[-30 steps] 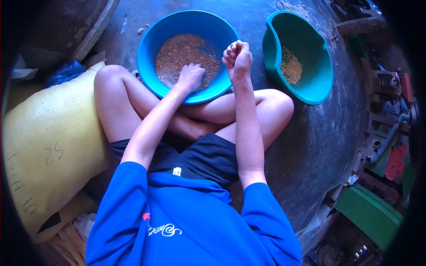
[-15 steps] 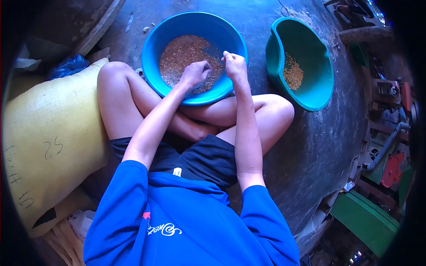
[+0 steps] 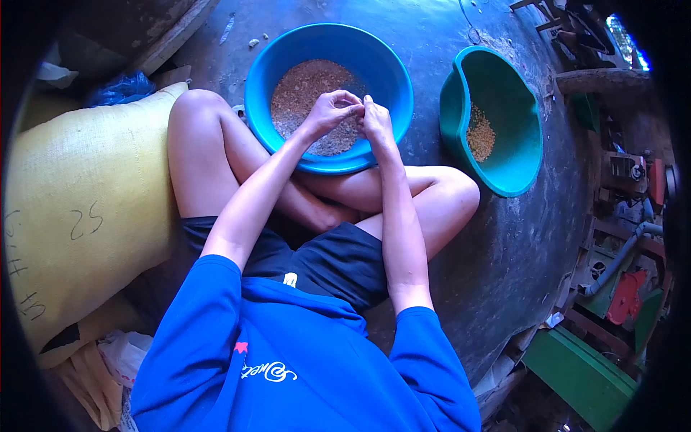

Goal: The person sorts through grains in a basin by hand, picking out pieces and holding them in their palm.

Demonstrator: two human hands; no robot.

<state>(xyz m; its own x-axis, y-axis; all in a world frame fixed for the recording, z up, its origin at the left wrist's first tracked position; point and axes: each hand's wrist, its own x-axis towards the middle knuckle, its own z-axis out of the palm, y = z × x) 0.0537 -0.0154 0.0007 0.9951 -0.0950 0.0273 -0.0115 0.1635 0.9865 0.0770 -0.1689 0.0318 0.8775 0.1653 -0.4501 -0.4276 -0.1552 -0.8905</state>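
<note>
A blue basin [image 3: 400,93] stands before my crossed legs, with a layer of brown, crumbly grainy material [image 3: 306,83] in it. Over its near right part, my left hand [image 3: 331,114] and my right hand [image 3: 376,122] meet at the fingertips. Both hands are closed in a pinch; whatever lies between the fingers is too small to make out. To the right, apart from my hands, a green basin [image 3: 515,155] with a bent rim holds a small heap of yellow kernels [image 3: 480,135].
A full yellow sack [image 3: 93,187] with handwriting leans close to my left leg. A blue plastic bag [image 3: 122,89] lies behind it. Machine parts and a green metal beam [image 3: 579,374] line the right side. The dark floor [image 3: 497,245] runs between.
My left hand has moved right and up to meet my right hand, which has come slightly lower. Before, the two were apart. The whole view has shifted a little.
</note>
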